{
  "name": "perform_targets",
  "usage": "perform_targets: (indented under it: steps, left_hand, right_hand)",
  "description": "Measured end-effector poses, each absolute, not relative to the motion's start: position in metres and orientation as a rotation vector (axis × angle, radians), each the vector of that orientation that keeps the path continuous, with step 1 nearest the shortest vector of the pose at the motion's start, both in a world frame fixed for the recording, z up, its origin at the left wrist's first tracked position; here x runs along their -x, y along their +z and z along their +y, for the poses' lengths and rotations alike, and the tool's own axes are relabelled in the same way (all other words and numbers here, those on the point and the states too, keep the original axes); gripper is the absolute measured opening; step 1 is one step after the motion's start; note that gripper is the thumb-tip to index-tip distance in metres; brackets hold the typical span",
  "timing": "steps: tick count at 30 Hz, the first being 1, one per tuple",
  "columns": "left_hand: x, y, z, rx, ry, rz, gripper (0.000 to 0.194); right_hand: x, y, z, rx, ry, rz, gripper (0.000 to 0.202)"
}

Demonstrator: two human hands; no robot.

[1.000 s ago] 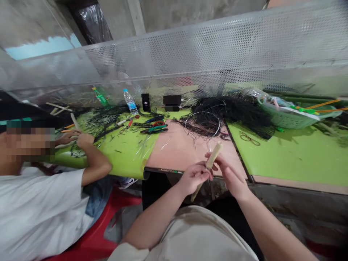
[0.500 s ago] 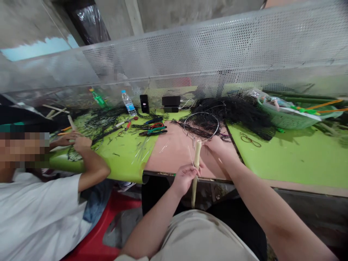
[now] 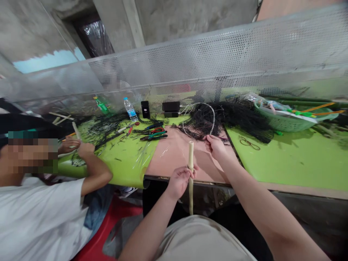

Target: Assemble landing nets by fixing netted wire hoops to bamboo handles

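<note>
My left hand point(image 3: 178, 182) is closed around a pale bamboo stick point(image 3: 191, 154). The stick stands roughly upright at the table's front edge, its hollow cut end on top and its lower part hanging below the edge. A thin pale strand shows beside the stick at my left fingers. To the right and farther forward, my right hand point(image 3: 215, 145) pinches a pale wire loop point(image 3: 214, 117). The loop arches up from these fingers, in front of a heap of black fibres point(image 3: 231, 117). Part of the loop is hard to make out against the heap.
Pliers point(image 3: 153, 136) and other tools lie left of centre among black scraps. A water bottle point(image 3: 130, 110), a phone point(image 3: 145, 109) and a black box point(image 3: 170, 108) stand behind. A green basket point(image 3: 288, 121) sits right. At left, a co-worker's hand point(image 3: 86, 149) works beside another stick.
My right hand has raised the wire loop, which lay lower over the black heap, and its fingers are more curled. The bamboo stick has shifted slightly left with my left hand.
</note>
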State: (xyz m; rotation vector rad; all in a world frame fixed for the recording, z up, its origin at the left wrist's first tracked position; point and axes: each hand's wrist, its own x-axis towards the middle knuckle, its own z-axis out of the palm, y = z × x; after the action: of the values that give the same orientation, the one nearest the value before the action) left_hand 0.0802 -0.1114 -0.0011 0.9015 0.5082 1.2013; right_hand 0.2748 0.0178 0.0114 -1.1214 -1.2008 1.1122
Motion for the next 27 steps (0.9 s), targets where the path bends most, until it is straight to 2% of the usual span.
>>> perform_targets:
  steps: [4, 7, 11, 16, 20, 27]
  left_hand:
    - [-0.081, 0.020, -0.114, -0.958, 1.186, 0.483, 0.033]
    - [-0.087, 0.044, -0.105, -1.008, 1.158, 0.438, 0.031]
    - [-0.101, 0.096, -0.079, -1.093, 1.110, 0.328, 0.026]
    - [-0.125, 0.159, -0.027, -1.213, 1.015, 0.248, 0.024]
    - [-0.145, 0.175, 0.011, -1.226, 0.958, 0.243, 0.020]
    - [-0.150, 0.166, 0.060, -1.072, 0.977, 0.197, 0.019]
  right_hand:
    - [-0.280, 0.038, 0.007, 0.967, 1.140, -1.072, 0.038]
    - [-0.282, 0.077, -0.001, 0.820, 1.098, -1.034, 0.036]
    - [-0.283, 0.141, 0.005, 0.533, 1.102, -0.903, 0.023]
    - [-0.296, 0.198, 0.037, 0.329, 1.028, -0.834, 0.019]
    - [-0.317, 0.203, 0.059, 0.327, 0.979, -0.862, 0.024]
    - [-0.348, 0.171, 0.083, 0.422, 1.014, -1.039, 0.035]
